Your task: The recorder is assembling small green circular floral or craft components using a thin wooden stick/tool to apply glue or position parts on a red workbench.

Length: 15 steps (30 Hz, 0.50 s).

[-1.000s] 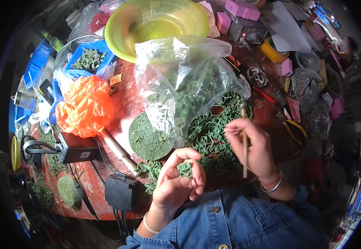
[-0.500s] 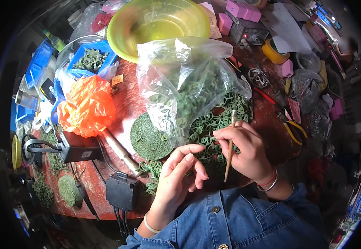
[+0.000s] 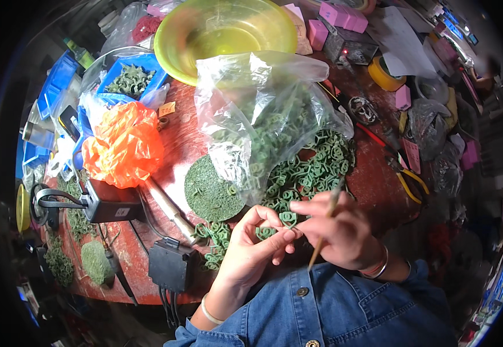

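Thumb and fingers of my left hand [image 3: 257, 236] come together in a pinch over the heap's near edge; whatever sits between the tips is too small to make out. A small green curled piece [image 3: 288, 217] shows right by those fingertips. My right hand [image 3: 344, 234], slightly blurred, is closed around a thin brown stick [image 3: 315, 254] that slants down toward my shirt. Its fingertips are close to the left ones. Beyond both hands spreads a heap of green curled pieces [image 3: 315, 173], partly under a clear plastic bag [image 3: 251, 110]. Left of the bag lies a round speckled green disc [image 3: 211, 188].
A yellow basin [image 3: 228, 40] stands at the back. To the left are an orange plastic bag [image 3: 125, 147], a blue bin [image 3: 107, 81] of green pieces and black boxes [image 3: 170, 266] with cables. Yellow-handled pliers [image 3: 408, 182] and yellow tape [image 3: 385, 74] lie right.
My right hand has moved in toward the left hand, still holding the stick. My left fingers, apart before, have closed into a pinch.
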Motion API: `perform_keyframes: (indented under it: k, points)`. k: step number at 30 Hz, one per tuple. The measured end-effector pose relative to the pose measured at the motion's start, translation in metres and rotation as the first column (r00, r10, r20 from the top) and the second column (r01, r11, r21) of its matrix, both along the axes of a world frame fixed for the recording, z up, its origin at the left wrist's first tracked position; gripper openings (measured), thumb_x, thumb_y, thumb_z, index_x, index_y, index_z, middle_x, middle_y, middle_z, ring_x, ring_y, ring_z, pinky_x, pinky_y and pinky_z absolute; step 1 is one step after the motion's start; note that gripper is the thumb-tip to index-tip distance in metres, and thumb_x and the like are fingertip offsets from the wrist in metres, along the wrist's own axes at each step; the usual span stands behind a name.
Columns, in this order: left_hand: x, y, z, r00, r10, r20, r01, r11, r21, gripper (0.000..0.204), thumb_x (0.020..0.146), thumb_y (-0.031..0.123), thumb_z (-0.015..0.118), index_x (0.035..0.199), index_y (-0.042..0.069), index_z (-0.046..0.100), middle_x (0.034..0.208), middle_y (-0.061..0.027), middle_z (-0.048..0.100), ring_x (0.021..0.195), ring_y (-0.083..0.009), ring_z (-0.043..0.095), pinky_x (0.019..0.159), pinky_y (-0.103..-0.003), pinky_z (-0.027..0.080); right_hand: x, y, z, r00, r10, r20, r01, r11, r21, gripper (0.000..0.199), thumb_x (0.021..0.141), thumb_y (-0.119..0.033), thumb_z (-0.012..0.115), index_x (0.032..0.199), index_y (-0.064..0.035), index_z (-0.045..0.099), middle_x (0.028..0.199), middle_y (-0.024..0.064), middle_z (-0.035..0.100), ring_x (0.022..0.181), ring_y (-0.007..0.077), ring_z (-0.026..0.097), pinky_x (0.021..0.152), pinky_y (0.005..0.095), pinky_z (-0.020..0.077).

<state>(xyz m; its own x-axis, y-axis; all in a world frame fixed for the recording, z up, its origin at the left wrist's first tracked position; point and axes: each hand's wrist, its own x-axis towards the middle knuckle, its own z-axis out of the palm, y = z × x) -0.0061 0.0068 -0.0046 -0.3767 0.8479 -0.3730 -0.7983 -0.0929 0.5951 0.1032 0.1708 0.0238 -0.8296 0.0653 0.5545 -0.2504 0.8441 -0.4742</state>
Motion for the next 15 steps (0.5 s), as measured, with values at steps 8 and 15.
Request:
perform_keyframes:
  k: [8,15]
  points:
    - [-0.001,0.001,0.008,0.999,-0.003,-0.051,0.002,1.0,-0.021,0.039,0.086,0.001,0.069,0.119,0.008,0.049,0.09,-0.0101,0.068,0.062,-0.0095,0.06,0.044,-0.017,0.039,0.02,0.009,0.007,0.966,0.214,0.145,0.02,0.499,-0.867,0.06,0.101,-0.052,0.035,0.116,0.0037,0.052,0.093,0.0076,0.067,0.081,0.0128,0.06,0.075,0.0292,0.0471]
    - [-0.001,0.0,0.009,0.994,-0.032,-0.1,0.026,0.998,-0.054,0.046,0.087,0.003,0.069,0.128,0.008,0.05,0.088,-0.0077,0.067,0.062,-0.008,0.057,0.045,-0.016,0.039,0.008,0.009,0.006,0.984,0.175,0.033,-0.117,0.778,-0.618,0.016,0.088,-0.003,0.061,0.102,0.0003,0.067,0.084,0.0092,0.067,0.07,0.0144,0.062,0.063,0.027,0.0479]
